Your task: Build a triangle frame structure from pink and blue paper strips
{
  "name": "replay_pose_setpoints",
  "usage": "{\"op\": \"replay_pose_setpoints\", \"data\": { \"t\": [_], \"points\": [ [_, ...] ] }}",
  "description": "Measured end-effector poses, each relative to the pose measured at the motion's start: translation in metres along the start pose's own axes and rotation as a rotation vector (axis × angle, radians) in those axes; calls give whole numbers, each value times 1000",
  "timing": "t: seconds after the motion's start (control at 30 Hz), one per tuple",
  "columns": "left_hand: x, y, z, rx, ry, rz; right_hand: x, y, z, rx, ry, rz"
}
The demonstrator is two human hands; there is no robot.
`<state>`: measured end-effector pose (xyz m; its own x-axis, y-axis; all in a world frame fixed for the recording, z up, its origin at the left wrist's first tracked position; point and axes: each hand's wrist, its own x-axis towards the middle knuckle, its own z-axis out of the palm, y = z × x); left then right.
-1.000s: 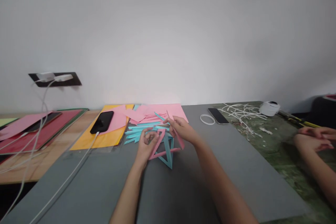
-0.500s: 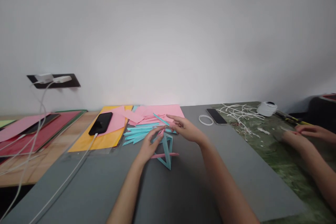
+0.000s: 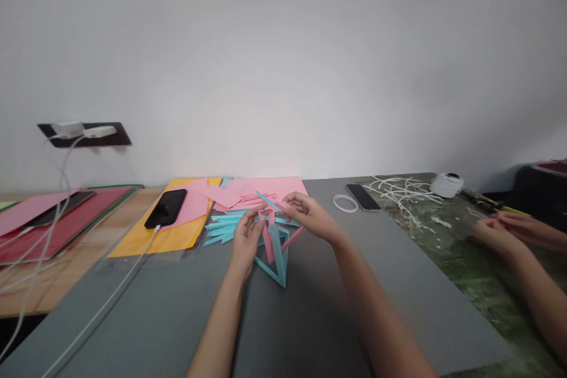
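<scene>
While the left hand (image 3: pixel 246 240) and right hand (image 3: pixel 310 217) pinch pink paper, a paper frame (image 3: pixel 279 257) sits below

As I look through the head camera, I see a grey worktop (image 3: pixel 155 307) against a pale wall (image 3: pixel 283 65), with a green marbled surface (image 3: pixel 458 266) to the right. Both hands are close together but apart, fingertips closed on the blue-and-pink paper frame's pink strips (image 3: pixel 268 248) near its top; I cannot tell whether its lower corner touches the worktop.

Right behind them lie loose blue strips (image 3: pixel 221 227), partly hidden from me by the right hand. A black phone (image 3: pixel 166 208) rests on yellow and pink sheets, its white cable (image 3: pixel 117 301) crossing the worktop's left side. A white ring (image 3: pixel 345 204) lies beside another phone (image 3: pixel 363 197). A co-worker's hands (image 3: pixel 502 231) are well apart, far right.

Half a second ago, one pink strip lay level across the frame; now one slants up rightward.
</scene>
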<state>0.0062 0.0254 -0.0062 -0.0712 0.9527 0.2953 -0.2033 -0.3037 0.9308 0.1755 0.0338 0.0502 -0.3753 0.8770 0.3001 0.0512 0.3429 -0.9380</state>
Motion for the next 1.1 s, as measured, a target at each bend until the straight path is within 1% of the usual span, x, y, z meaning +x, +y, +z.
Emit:
{"op": "replay_pose_setpoints", "data": {
  "t": [0.1,0.17,0.23,0.37,0.47,0.7,0.77,0.87,1.1],
  "points": [
    [-4,-1,-3,-14,3,13,-1,-2,7,43,-34,4],
    [-6,-1,-4,-1,27,15,-2,-4,12,25,-44,8],
    [-8,-1,-6,10,50,16,-2,-6,16,0,-79,18],
    [-9,-2,-6,4,56,1,-2,-9,19,-56,-124,-2],
    [-9,-3,-6,3,52,-21,-1,-5,20,-65,-152,-17],
    [-10,-6,-4,-14,53,-50,-1,3,23,-67,-191,19],
    [-10,-6,-3,-15,56,-51,-1,4,23,-55,-189,5],
    [-11,-6,-2,-15,60,-65,1,7,24,-67,-151,-37],
    [-12,-4,-2,-5,47,-95,1,7,25,-163,-111,-65]
  ]
}}
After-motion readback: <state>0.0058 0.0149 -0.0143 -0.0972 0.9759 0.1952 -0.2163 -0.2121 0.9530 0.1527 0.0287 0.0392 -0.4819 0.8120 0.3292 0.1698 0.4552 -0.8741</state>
